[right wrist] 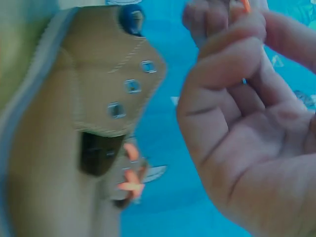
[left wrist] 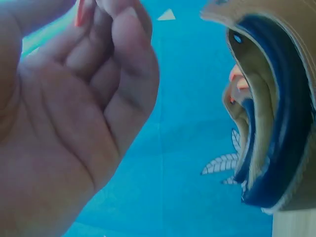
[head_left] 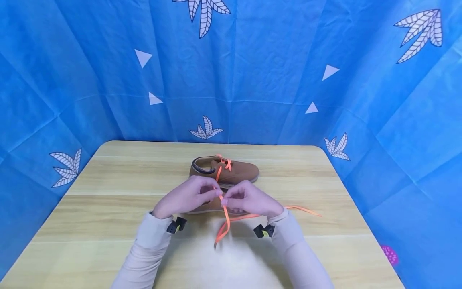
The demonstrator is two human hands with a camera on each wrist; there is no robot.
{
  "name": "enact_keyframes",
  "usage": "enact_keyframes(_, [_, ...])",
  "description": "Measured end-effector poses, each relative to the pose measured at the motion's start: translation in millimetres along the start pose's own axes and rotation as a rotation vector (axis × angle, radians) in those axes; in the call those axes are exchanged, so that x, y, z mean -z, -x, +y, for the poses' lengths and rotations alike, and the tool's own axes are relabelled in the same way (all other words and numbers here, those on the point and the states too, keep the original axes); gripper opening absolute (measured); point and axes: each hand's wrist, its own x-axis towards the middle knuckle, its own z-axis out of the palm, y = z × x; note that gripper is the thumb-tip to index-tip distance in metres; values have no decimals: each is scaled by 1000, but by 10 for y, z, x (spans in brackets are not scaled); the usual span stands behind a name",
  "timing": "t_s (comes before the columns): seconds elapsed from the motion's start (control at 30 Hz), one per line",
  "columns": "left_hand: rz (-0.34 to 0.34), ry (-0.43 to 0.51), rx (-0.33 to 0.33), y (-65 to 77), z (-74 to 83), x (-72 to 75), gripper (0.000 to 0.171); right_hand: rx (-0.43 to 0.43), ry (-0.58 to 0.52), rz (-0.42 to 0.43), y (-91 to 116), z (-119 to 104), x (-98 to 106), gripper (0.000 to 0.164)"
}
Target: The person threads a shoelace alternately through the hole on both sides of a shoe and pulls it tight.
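An orange shoelace (head_left: 226, 218) hangs between my two hands, above the front of a brown shoe. My left hand (head_left: 195, 194) pinches it between thumb and index finger. Right beside those fingertips, my right hand (head_left: 249, 198) pinches it too. The near brown shoe (head_left: 205, 206) lies on its side partly hidden behind the hands. Three bare eyelets show on its flap (right wrist: 131, 74) in the right wrist view. Its dark blue padded collar (left wrist: 289, 108) faces the left wrist camera. Behind stands a second brown shoe (head_left: 243, 170) with orange lacing across its tongue.
The wooden table (head_left: 108, 224) reaches out on both sides of the shoes. A loose orange lace end (head_left: 304, 209) trails on it to the right of my right wrist. A blue patterned cloth (head_left: 270, 72) hangs round the back and sides.
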Motion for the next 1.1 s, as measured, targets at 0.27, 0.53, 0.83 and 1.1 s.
enact_keyframes(0.27, [187,-78,58,-99,-90,-71,16,-187,-207,180,137,338,-20,34])
enact_keyframes(0.53, [167,-123,44,-158,-126,-177,11,-192,-283,191,207,517,-97,33])
enact_keyframes(0.83, [122,-203,53,-170,-122,-255,14,-241,-298,183,207,575,-101,18])
enact_keyframes(1.1, [99,-198,83,-175,-136,-310,22,-305,-299,182,182,566,-105,23])
